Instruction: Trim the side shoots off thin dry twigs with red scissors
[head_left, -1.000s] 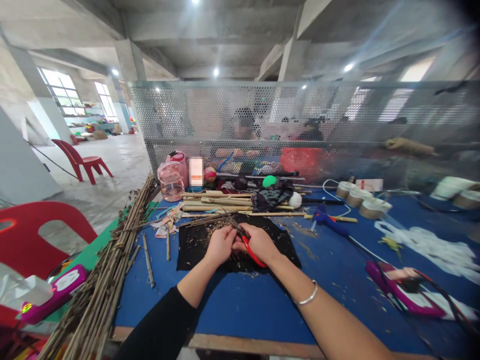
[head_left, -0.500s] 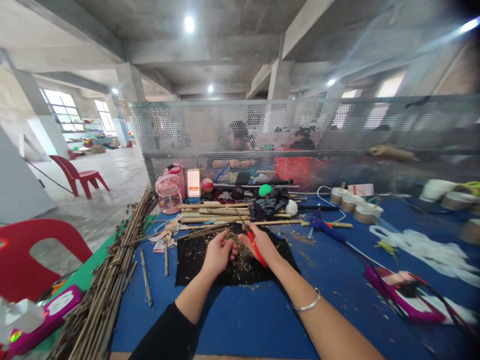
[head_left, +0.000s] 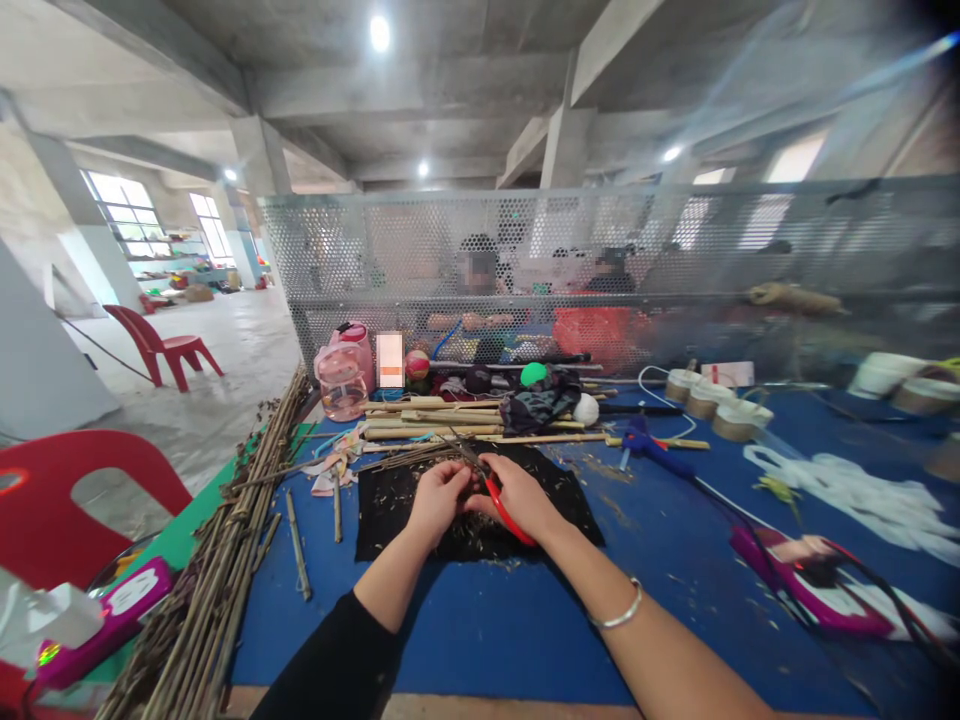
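My right hand [head_left: 521, 492] is closed round red-handled scissors [head_left: 504, 512], whose metal blades point up and to the left, away from me. Close beside it, my left hand [head_left: 441, 500] has its fingers pinched together, their tips near the right fingers; what they hold, if anything, is too small to make out. Both hands are over a black cloth [head_left: 566, 515] strewn with small bits of dry plant. Thin dry stems [head_left: 412, 456] lie at the cloth's far edge, just beyond my left hand.
A long bundle of dry stalks [head_left: 217, 560] runs along the table's left side. Behind the cloth lie cut sticks [head_left: 427, 432] and a pink clear jug [head_left: 343, 385]. A blue glue gun [head_left: 649, 447] and purple power strip [head_left: 810, 590] are at right. A perforated metal screen [head_left: 420, 250] stands behind.
My hands have drawn closer together, and the scissors have turned so that their blades now show above my fingers, pointing up-left. The view has shifted slightly.
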